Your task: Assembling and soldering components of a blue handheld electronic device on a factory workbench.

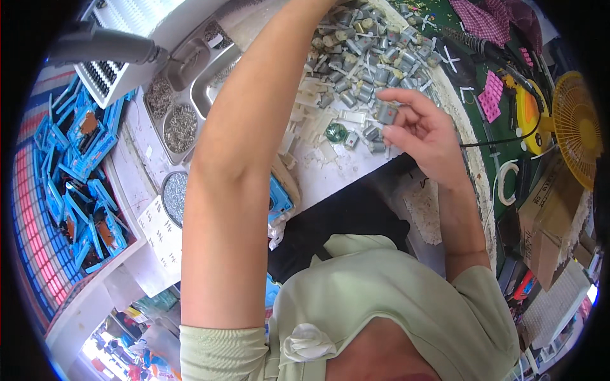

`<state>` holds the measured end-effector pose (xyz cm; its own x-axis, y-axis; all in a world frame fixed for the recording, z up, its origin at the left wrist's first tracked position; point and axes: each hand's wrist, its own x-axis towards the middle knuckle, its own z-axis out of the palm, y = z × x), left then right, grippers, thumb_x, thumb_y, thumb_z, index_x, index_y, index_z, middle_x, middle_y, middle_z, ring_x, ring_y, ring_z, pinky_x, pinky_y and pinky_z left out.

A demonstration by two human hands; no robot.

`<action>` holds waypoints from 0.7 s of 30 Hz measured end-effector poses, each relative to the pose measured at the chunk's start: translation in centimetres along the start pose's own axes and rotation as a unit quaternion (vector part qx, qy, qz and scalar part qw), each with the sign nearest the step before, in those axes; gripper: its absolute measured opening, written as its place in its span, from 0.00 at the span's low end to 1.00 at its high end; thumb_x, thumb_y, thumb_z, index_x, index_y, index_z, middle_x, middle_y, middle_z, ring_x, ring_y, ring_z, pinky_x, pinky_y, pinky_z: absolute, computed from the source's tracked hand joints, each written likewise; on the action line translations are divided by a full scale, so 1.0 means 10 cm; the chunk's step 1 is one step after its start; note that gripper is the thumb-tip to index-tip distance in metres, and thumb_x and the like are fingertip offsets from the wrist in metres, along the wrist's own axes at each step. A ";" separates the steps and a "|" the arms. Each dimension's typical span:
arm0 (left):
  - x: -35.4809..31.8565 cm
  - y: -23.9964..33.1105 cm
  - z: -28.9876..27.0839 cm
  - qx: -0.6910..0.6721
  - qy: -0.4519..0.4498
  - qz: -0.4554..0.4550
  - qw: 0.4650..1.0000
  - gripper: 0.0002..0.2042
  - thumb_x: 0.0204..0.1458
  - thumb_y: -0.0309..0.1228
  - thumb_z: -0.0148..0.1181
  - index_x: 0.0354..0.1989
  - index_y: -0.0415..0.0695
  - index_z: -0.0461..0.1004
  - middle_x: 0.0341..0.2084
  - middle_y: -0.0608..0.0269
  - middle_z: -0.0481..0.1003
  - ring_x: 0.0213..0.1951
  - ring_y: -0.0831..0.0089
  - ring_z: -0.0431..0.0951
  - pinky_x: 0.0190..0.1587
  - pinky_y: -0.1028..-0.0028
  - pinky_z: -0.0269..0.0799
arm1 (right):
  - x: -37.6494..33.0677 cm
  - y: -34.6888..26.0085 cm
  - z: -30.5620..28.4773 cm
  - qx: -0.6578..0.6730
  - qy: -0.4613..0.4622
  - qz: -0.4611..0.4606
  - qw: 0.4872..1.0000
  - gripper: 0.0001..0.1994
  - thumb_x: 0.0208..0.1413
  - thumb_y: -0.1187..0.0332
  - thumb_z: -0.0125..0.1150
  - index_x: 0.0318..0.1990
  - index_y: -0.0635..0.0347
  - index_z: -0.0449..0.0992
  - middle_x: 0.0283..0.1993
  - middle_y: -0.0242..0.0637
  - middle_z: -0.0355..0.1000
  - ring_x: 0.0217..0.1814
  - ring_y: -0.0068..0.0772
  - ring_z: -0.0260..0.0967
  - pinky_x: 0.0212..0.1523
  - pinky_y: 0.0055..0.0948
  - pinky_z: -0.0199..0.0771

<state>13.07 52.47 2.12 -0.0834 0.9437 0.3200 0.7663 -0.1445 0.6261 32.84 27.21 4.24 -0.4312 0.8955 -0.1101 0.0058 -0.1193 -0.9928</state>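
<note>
Grey, seemingly metal cylinder (387, 114) sits in the right hand (424, 134).

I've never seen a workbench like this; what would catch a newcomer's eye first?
Probably the heap of small grey motors at top centre, with the right hand holding a single motor between thumb and fingers at its near side. Next come the blue plastic pieces piled at far left and the yellow fan at far right.

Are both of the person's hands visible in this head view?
No, the left arm runs out past the top edge before its hand shows; only the right hand is visible, holding a small grey part.
</note>
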 end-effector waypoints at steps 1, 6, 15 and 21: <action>-0.04 -0.05 -0.05 -0.039 0.031 0.049 0.998 0.09 0.47 0.32 0.67 0.32 0.40 0.83 0.29 0.50 0.83 0.35 0.56 0.85 0.40 0.63 0.79 | 0.05 0.00 0.02 -0.038 -0.019 0.004 0.999 0.23 0.57 0.79 0.62 0.62 0.63 0.72 0.29 0.24 0.71 0.30 0.14 0.66 0.32 0.19 0.65; -0.85 0.18 -1.18 -0.349 -0.056 -0.072 0.933 0.08 0.51 0.26 0.66 0.38 0.38 0.79 0.27 0.62 0.81 0.30 0.76 0.81 0.34 0.78 0.77 | 0.36 0.05 0.24 -0.280 -0.126 -0.064 0.949 0.21 0.54 0.77 0.63 0.57 0.58 0.75 0.24 0.28 0.69 0.24 0.21 0.65 0.27 0.26 0.64; -3.14 -0.08 -2.15 -0.434 -0.071 -0.199 0.876 0.06 0.56 0.17 0.63 0.41 0.33 0.76 0.37 0.59 0.78 0.37 0.79 0.77 0.37 0.78 0.76 | 0.52 0.06 0.29 -0.436 -0.167 -0.084 0.880 0.19 0.53 0.74 0.63 0.53 0.53 0.75 0.22 0.35 0.69 0.23 0.34 0.69 0.28 0.34 0.67; -3.96 -0.16 -2.01 -0.546 -0.001 -0.215 0.810 0.06 0.58 0.15 0.59 0.43 0.33 0.75 0.43 0.53 0.77 0.38 0.75 0.78 0.40 0.77 0.77 | 0.54 0.07 0.35 -0.516 -0.172 -0.116 0.831 0.18 0.53 0.74 0.63 0.52 0.51 0.73 0.21 0.34 0.68 0.24 0.34 0.69 0.29 0.36 0.66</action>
<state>2.33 9.39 2.76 -0.1910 0.9770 -0.0944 -0.3540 0.0211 0.9350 27.34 30.48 3.16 -0.7604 0.6461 -0.0659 0.5801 0.6302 -0.5160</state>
